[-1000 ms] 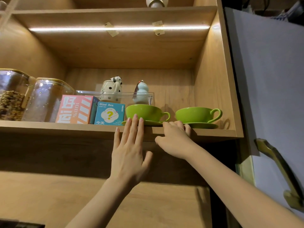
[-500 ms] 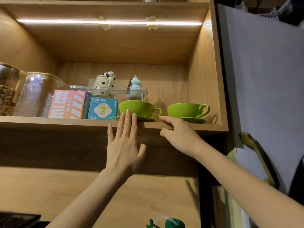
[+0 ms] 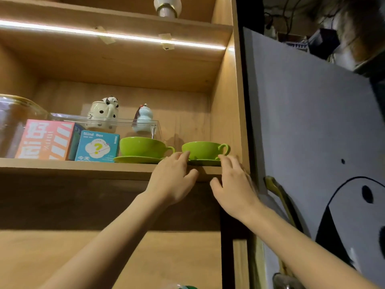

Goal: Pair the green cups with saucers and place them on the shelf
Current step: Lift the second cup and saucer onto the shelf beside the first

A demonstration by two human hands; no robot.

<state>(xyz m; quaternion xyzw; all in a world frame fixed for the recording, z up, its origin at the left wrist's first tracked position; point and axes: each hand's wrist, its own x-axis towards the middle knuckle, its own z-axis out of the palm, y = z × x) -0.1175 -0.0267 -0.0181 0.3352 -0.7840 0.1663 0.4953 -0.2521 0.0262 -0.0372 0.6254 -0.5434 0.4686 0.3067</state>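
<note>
Two green cups stand on green saucers side by side on the wooden shelf (image 3: 73,168). The left cup (image 3: 141,147) sits on its saucer (image 3: 135,159) beside a blue box. The right cup (image 3: 204,150) sits on its saucer (image 3: 205,162) near the cabinet's right wall, handle to the right. My left hand (image 3: 173,180) reaches over the shelf edge, its fingertips touching the left side of the right cup and saucer. My right hand (image 3: 235,184) touches the saucer's right edge. The thumbs of both hands lie below the shelf edge.
A blue "Blind Box" carton (image 3: 96,147), a pink box (image 3: 45,139) and a glass jar (image 3: 14,122) fill the shelf's left. Behind the cartons is a clear tray with a spotted figurine (image 3: 104,113) and a pale blue one (image 3: 144,118). To the right is a grey door (image 3: 312,132) with a brass handle (image 3: 279,197).
Both hands have moved right along the shelf edge, from in front of the left cup and saucer to either side of the right one.
</note>
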